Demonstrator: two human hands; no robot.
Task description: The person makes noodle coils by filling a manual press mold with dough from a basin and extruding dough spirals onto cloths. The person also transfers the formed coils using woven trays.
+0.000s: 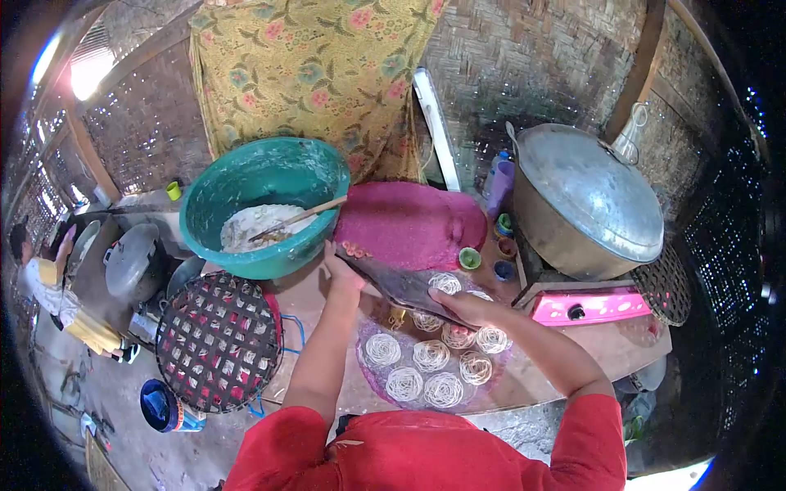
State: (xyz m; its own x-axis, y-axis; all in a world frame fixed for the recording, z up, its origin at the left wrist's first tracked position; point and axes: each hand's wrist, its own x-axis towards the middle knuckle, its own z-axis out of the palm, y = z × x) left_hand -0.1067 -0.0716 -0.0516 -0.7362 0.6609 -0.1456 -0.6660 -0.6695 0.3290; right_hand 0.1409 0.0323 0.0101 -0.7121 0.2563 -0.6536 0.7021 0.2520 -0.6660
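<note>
One board (397, 285), dark and long, is held between two hands over the white nests (431, 356). The left hand (342, 268) has its grip closed on the far-left end; the right hand (463, 308) grips the near-right end, thumb on top. The board slants across the far part of a round tray (372, 381), hiding some nests. A brass-coloured piece (397, 317) shows below it; whether the two join, I cannot tell.

The tray rests on the desk (577, 360). Just beyond the board lies a purple mat (401, 221), with a green cup (469, 259) at its near-right corner and a blue cup (504, 270) further right. Left of the mat stands a green basin (270, 263) holding white dough (246, 227) and a stick (304, 216). Right of the cups, a big lidded pot (573, 221) stands behind a pink stove front (589, 307). A woven basket (219, 342) sits left of the left arm.
</note>
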